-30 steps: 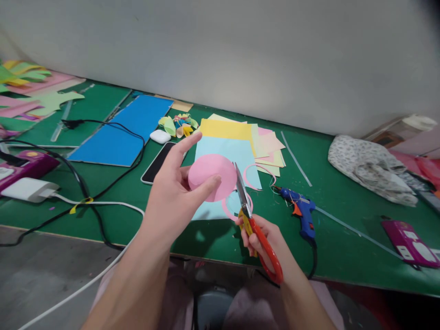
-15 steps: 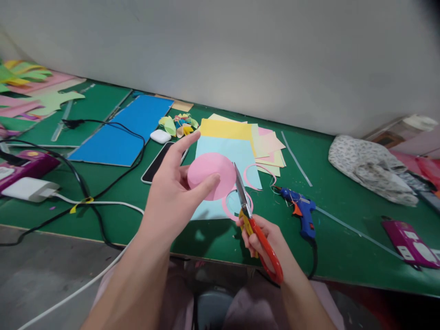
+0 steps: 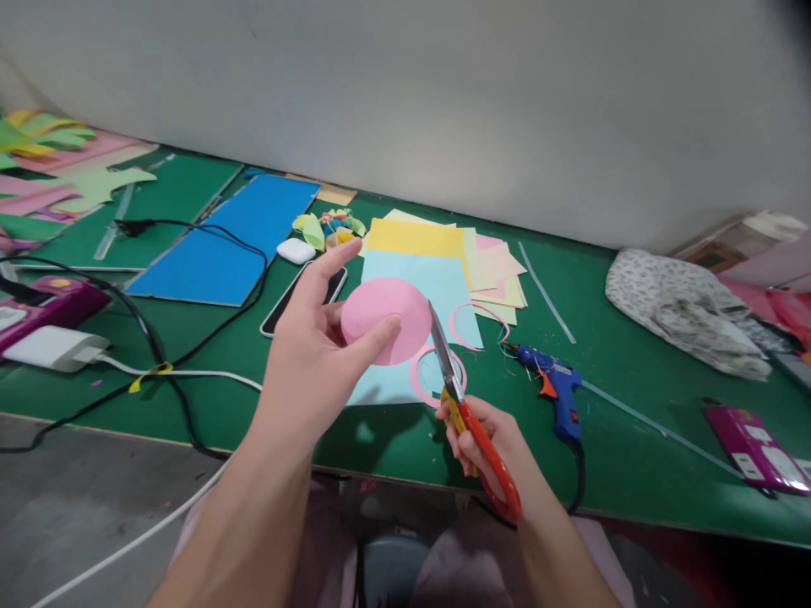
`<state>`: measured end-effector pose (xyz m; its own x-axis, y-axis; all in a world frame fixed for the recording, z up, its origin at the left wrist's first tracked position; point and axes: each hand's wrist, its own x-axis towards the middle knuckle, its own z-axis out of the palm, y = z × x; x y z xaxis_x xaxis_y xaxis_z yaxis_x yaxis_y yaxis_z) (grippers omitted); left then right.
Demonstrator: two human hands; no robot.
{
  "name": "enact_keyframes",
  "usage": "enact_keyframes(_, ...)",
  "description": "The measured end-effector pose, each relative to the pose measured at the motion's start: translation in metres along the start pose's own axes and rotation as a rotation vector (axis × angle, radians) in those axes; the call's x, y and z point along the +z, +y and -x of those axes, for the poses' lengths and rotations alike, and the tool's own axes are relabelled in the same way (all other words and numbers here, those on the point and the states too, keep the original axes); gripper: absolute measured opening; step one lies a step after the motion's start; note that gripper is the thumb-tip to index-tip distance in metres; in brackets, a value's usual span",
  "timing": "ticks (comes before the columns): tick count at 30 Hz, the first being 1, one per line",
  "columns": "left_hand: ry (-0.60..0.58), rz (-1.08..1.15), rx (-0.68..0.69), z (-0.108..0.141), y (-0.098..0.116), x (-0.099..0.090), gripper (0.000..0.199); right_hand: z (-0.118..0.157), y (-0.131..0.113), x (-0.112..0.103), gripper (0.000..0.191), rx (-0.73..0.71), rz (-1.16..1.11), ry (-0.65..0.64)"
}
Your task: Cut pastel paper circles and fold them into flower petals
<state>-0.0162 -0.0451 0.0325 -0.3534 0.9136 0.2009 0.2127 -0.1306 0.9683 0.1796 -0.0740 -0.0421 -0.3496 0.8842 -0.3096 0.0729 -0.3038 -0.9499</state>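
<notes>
Between thumb and fingers, my left hand grips a round pink paper disc above the sheets. My right hand is wrapped round the red and yellow handles of a pair of scissors. The blades point up and away, nearly closed, with their tips beside the disc's right edge. Two thin pink paper rings lie below and right of the disc: one ring close to the blades, another ring further right. Under them is a light blue sheet with a yellow sheet behind it.
A blue glue gun lies on the green table to the right. On the left are a phone, a white case, a blue board, cables and a white charger. Patterned cloth sits at right.
My left hand and the pink disc have shifted slightly left and up, leaving a small gap to the scissors. The blades have moved a little left at their tips.
</notes>
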Motion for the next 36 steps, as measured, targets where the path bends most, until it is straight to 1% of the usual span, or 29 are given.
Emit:
enact_keyframes(4, -0.011, -0.029, 0.013, -0.0004, -0.0024, -0.0012, 0.068, -0.0004, -0.0006, -0.0001, 0.074, 0.009, 0.0, 0.004)
enact_keyframes(9, 0.005, -0.043, 0.051, 0.0008, -0.0024, -0.0003, 0.066, -0.0002, -0.0043, 0.0015, 0.078, 0.038, -0.002, 0.021)
enact_keyframes(12, -0.02, -0.04, 0.042, 0.002, 0.0004, 0.0007, 0.065, 0.0003, -0.0044, 0.0022, 0.078, 0.024, 0.002, 0.013)
enact_keyframes(17, -0.038, -0.071, 0.05, 0.002, 0.0011, 0.0001, 0.067, 0.0, 0.0003, 0.0007, 0.075, -0.03, 0.026, -0.002)
enact_keyframes(21, -0.053, -0.074, 0.054, 0.0022, 0.0011, -0.0001, 0.067, 0.0006, 0.0012, -0.0004, 0.077, -0.018, 0.026, -0.003)
enact_keyframes(25, -0.045, -0.075, 0.024, 0.0029, 0.0027, 0.0008, 0.065, 0.0011, -0.0012, 0.0, 0.078, -0.013, 0.031, -0.003)
enact_keyframes(30, -0.045, -0.075, 0.015, 0.0028, 0.0029, 0.001, 0.068, 0.0008, -0.0051, 0.0019, 0.082, 0.009, 0.031, 0.016)
enact_keyframes(36, -0.036, -0.06, 0.019, 0.0027, 0.0036, 0.001, 0.067, -0.0006, -0.0044, 0.0017, 0.079, 0.007, 0.014, 0.021)
